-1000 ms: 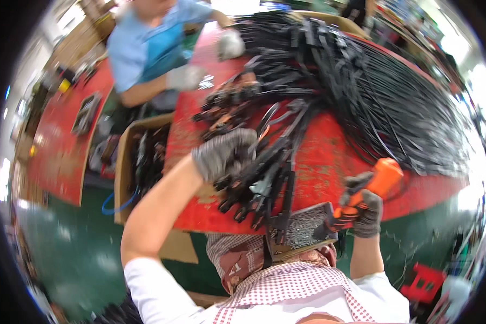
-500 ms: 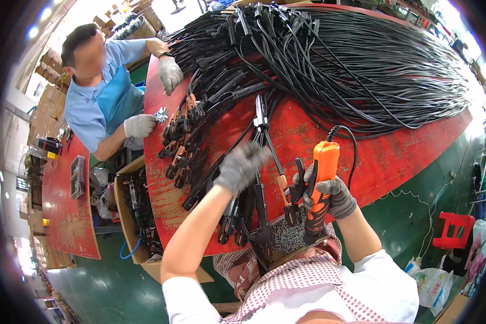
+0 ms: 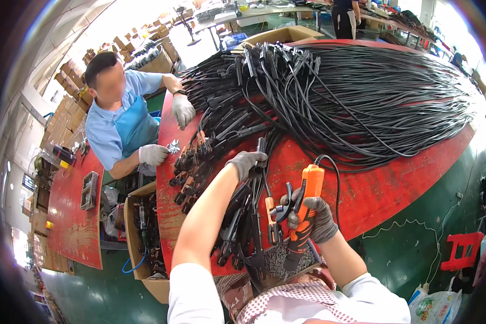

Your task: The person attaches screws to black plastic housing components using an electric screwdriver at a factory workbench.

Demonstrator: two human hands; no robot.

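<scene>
My left hand (image 3: 243, 163), in a grey glove, is closed on a black tubular handle (image 3: 261, 146) that stands up from the cables at the table's middle. In my right hand (image 3: 321, 218), also gloved, is an orange and black electric screwdriver (image 3: 312, 182), its nose pointing down. A welding electrode holder with a black lever and copper-coloured jaw (image 3: 270, 208) lies against that hand's fingers; whether they grip it too I cannot tell. Below the screwdriver's nose, a tray of small screws (image 3: 274, 263) sits at the table edge. Several black electrode holders (image 3: 229, 229) lie left of the tray.
Long black cables (image 3: 383, 102) cover the far side of the red table (image 3: 356, 202). At the left, a co-worker in grey gloves (image 3: 154, 154) is beside small metal parts (image 3: 173, 146). An open carton (image 3: 132, 227) stands below the table's left edge. A red stool (image 3: 461, 251) is at right.
My left hand, blurred by motion before, is now closed on the black handle. The screwdriver stays in my right hand. The view has tilted up, and the co-worker's hands look much the same.
</scene>
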